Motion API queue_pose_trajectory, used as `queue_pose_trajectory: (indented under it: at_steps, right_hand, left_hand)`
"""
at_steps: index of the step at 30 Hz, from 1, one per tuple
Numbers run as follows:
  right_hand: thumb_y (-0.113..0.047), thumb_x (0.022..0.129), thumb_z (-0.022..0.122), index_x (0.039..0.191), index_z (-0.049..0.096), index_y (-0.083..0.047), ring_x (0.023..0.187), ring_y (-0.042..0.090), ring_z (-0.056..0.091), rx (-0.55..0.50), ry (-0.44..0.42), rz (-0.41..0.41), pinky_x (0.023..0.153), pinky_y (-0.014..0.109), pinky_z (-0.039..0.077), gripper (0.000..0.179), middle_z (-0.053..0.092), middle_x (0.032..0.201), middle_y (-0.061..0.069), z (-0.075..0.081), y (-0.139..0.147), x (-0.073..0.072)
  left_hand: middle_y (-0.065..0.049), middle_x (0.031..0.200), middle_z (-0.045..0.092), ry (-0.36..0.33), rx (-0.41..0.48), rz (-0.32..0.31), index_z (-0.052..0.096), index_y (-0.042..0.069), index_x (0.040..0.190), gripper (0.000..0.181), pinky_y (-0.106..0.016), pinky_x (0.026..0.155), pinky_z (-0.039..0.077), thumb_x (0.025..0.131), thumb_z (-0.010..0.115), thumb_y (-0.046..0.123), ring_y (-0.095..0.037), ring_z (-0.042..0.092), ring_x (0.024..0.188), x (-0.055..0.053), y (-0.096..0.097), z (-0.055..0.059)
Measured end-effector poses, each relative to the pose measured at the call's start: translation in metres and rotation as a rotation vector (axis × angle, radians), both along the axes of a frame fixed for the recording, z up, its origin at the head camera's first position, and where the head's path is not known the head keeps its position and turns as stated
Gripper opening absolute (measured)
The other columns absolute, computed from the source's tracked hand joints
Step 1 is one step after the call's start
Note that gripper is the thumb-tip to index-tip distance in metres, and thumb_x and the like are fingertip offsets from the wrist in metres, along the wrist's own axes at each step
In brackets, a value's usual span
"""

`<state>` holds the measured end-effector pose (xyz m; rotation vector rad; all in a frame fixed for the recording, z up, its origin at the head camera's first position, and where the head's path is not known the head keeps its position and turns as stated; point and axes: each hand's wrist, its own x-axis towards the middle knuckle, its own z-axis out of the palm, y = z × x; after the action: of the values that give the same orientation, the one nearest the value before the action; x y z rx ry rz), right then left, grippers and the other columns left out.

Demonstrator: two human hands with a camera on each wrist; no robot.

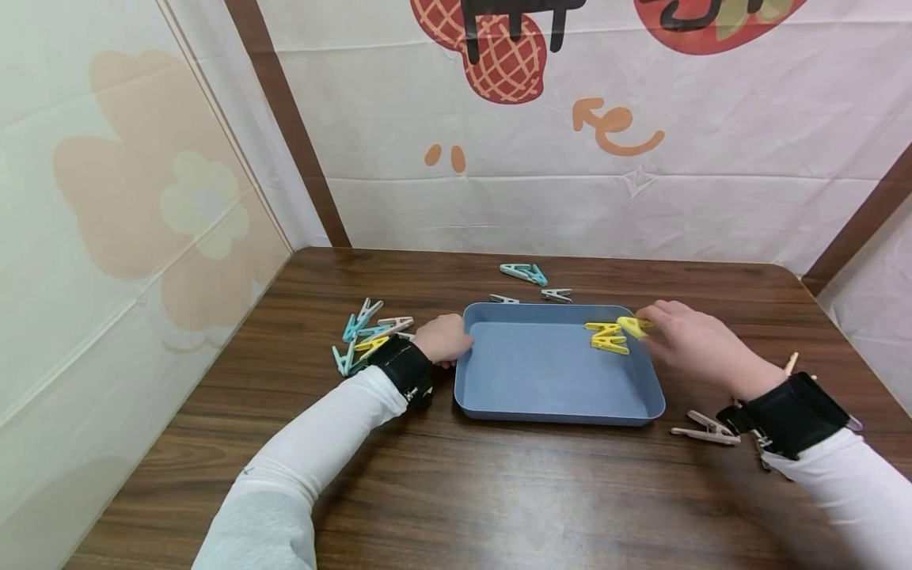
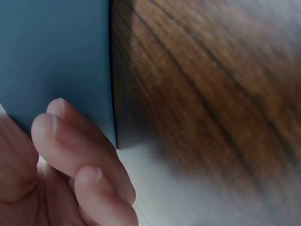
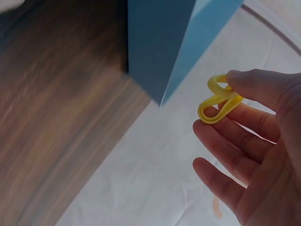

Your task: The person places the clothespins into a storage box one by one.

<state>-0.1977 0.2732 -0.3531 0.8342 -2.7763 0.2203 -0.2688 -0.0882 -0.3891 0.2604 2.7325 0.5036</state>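
Note:
A blue-grey tray (image 1: 541, 372) lies on the table, with several yellow clothespins (image 1: 609, 340) in its far right part. At the tray's left rim, my left hand (image 1: 443, 339) grips the side; the left wrist view shows bent fingers (image 2: 75, 146) against the tray wall (image 2: 56, 61). My right hand (image 1: 687, 340) is over the tray's right edge, pinching a yellow clothespin (image 3: 218, 101) between thumb and fingers. In the right wrist view the other fingers (image 3: 218, 183) are spread beside the tray corner (image 3: 157, 70).
Blue, yellow and pale clothespins (image 1: 363, 336) lie in a pile left of the tray. Behind it are a blue clothespin (image 1: 523, 274) and grey ones (image 1: 556, 295). A pale pink clothespin (image 1: 707, 428) and others lie near my right wrist. White printed cloth (image 1: 570, 214) hangs behind the table.

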Motion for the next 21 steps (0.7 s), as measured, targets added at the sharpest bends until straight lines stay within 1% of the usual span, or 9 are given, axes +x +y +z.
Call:
queue_pose_trajectory:
  at_steps: [4,11,16,21]
  right_hand:
    - [-0.007,0.082,0.077,0.108,0.065,0.0,0.08,0.021,0.059,0.022,-0.032,0.047,0.064,0.038,0.051,0.029,0.06,0.094,0.008,-0.008,-0.011,0.0]
    - [-0.01,0.079,0.079,0.103,0.067,-0.002,0.077,0.018,0.059,0.099,-0.068,0.069,0.068,0.039,0.052,0.028,0.061,0.092,0.006,-0.02,-0.021,-0.003]
    - [-0.008,0.077,0.08,0.099,0.068,-0.003,0.078,0.02,0.059,0.119,-0.084,0.084,0.069,0.041,0.052,0.025,0.063,0.09,0.006,-0.025,-0.022,-0.005]
    - [-0.009,0.077,0.081,0.099,0.069,-0.003,0.081,0.023,0.06,0.142,-0.097,0.074,0.071,0.043,0.051,0.026,0.065,0.091,0.007,-0.028,-0.022,-0.007]
  left_hand:
    - [-0.005,0.054,0.058,0.0,-0.003,-0.003,0.058,0.007,0.062,0.039,-0.029,0.044,0.045,0.097,0.046,0.018,-0.016,0.055,0.044,0.0,0.001,0.0]
    - [-0.005,0.054,0.058,-0.004,-0.008,-0.001,0.057,0.008,0.06,0.04,-0.029,0.044,0.045,0.097,0.046,0.018,-0.016,0.054,0.043,-0.001,0.002,0.0]
    - [-0.005,0.054,0.058,-0.006,-0.013,-0.001,0.058,0.007,0.063,0.039,-0.029,0.044,0.045,0.098,0.046,0.018,-0.016,0.055,0.044,0.0,0.002,0.001]
    - [-0.006,0.055,0.059,-0.004,-0.011,0.0,0.06,0.006,0.065,0.037,-0.029,0.045,0.046,0.098,0.045,0.019,-0.017,0.056,0.045,0.0,0.001,0.001]
